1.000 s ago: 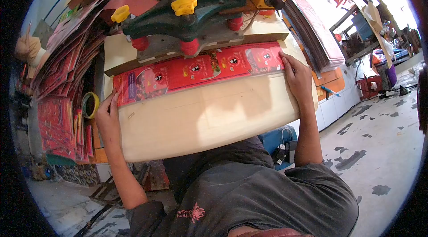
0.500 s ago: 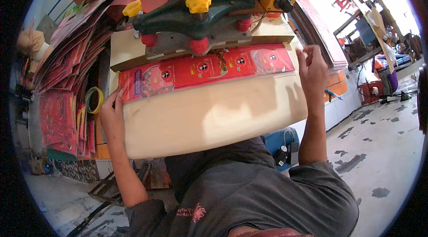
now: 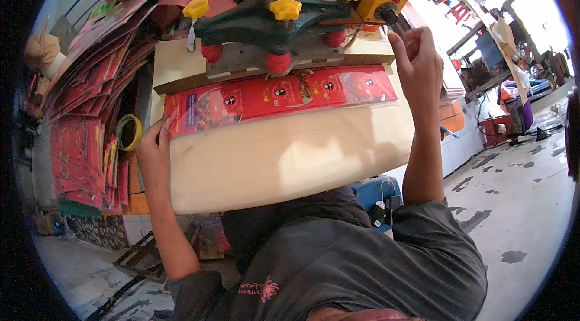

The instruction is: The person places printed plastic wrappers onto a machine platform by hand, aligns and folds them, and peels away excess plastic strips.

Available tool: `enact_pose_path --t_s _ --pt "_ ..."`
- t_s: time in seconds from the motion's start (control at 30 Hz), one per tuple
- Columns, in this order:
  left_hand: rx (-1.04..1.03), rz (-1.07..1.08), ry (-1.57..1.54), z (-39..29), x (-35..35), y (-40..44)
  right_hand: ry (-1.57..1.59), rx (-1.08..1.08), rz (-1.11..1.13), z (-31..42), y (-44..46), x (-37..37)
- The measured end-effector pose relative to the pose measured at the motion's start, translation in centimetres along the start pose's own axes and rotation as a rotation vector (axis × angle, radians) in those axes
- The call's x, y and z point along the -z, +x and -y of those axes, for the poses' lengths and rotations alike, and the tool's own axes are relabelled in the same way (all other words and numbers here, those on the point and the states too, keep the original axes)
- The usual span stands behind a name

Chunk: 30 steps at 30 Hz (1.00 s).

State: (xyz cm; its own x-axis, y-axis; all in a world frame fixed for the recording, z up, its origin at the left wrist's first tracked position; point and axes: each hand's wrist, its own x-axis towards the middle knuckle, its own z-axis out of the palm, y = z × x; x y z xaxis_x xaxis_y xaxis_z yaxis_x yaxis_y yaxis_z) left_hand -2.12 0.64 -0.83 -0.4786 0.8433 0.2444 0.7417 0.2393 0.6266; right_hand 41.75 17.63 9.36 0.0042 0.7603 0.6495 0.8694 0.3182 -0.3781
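In the head view, our left hand [image 3: 154,152] sets narrowed fingers at the red strip's [image 3: 254,100] left end, apparently steadying it along the brown guide bar [image 3: 184,83] beyond them; pinching or pressing, we cannot tell. Our right hand [image 3: 423,64] curls its fingers below the yellow control box [image 3: 377,4], grip unclear.

Glossy plastic-looking strip [image 3: 257,100], smooth matt wood-like board [image 3: 241,167], plastic-looking knobs [image 3: 286,9].
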Motion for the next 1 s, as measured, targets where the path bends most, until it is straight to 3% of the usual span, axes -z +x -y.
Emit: enact_pose_path --t_s 0.1,0.33,0.43,0.67,0.8,0.87,0.93,1.0 --pt "-0.037 0.007 0.018 0.3 -0.1 0.2 0.0 -0.09 0.046 -2.3 -2.3 -0.2" --pt "-0.029 0.007 0.034 -0.8 0.1 -0.1 -0.039 0.041 0.234 -7.7 -7.7 -2.7" --pt "-0.008 0.016 0.018 -0.7 0.0 -0.1 -0.097 -0.084 0.277 -4.9 -8.3 -2.7" --pt "-0.025 -0.032 0.017 -0.1 -0.2 0.0 -0.145 -0.135 0.199 -5.7 -7.5 -4.3" --pt "-0.011 -0.056 0.009 0.3 -0.5 0.1 -0.034 -0.139 0.205 -8.6 -6.3 -5.0" --pt "-0.031 -0.046 0.007 0.3 -0.6 0.2 0.208 -0.44 0.316 -9.0 -5.2 -4.7" --pt "-0.019 -0.045 0.02 -0.1 -0.5 0.3 0.253 -0.43 0.285 -12.9 -5.5 -6.2" --pt "-0.007 -0.046 0.034 -0.2 -0.6 0.4 0.553 -0.563 0.251 -13.0 -5.4 -6.0"
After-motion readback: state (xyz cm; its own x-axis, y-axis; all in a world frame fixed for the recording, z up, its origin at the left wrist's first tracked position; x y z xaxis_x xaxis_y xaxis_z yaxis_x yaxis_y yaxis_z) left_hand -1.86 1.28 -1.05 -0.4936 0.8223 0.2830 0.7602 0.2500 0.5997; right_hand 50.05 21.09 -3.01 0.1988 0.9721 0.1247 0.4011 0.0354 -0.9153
